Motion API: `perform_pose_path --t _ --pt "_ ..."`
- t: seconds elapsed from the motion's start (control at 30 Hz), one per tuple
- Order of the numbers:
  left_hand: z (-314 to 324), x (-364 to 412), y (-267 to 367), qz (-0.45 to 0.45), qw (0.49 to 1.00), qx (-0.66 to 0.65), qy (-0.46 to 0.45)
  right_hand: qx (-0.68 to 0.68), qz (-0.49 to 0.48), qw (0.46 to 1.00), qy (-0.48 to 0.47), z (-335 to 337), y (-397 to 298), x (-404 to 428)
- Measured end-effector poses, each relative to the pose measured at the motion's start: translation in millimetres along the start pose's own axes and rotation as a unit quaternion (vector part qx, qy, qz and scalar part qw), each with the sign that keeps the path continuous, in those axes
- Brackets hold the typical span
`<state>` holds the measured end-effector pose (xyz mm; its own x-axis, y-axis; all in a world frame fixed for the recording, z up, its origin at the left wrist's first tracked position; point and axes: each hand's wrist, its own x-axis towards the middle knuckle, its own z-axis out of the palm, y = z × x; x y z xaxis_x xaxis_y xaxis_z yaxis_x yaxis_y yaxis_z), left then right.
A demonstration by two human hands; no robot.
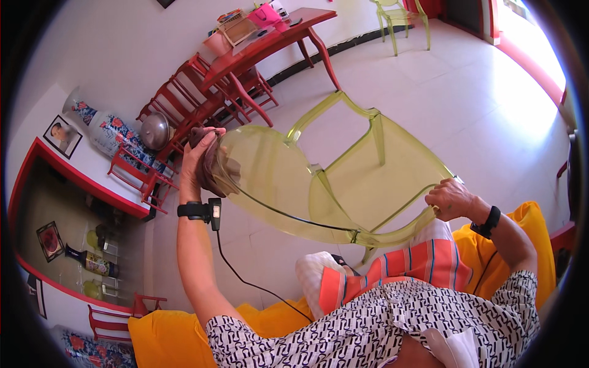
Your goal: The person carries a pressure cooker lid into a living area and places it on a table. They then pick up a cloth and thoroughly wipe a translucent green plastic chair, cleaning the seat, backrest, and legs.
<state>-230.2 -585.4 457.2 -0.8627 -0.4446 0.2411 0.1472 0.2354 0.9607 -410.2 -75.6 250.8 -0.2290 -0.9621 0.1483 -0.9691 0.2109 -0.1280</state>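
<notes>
Before me a transparent yellow-green plastic armchair (363,175) is tilted, its oval backrest (262,156) towards my left and its seat to the right. My left hand (202,152) presses a dark brown cloth (209,168) around the top rim of the backrest. Through the clear plastic, part of the cloth shows behind the rim. My right hand (448,200) is closed around the chair's near armrest, by its front end. A striped orange cloth (395,267) lies over my lap below the chair.
A red wooden table (276,41) holding a pink bag (264,16) stands at the back, with red chairs (184,87) beside it. A floral porcelain vase (115,129) and a round metal lid (155,131) are at left. Another green chair (400,18) stands far back. A cable (244,276) hangs from my left wrist.
</notes>
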Motion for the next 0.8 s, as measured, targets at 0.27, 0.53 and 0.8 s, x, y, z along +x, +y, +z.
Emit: perform_pose_path --t 0.27,0.53,0.8 --pt "40.4 87.8 -63.1 0.184 0.979 0.087 0.02 -0.012 0.022 0.999 -0.047 -19.3 48.2 18.9" --pt "165.1 149.9 -148.0 0.025 0.985 -0.147 0.087 0.006 -0.005 1.0 -0.024 -12.1 146.0 -21.1" --pt "223.8 153.4 -186.0 -0.035 0.979 -0.175 0.097 0.0 0.01 0.999 -0.034 -32.4 158.6 -29.3"
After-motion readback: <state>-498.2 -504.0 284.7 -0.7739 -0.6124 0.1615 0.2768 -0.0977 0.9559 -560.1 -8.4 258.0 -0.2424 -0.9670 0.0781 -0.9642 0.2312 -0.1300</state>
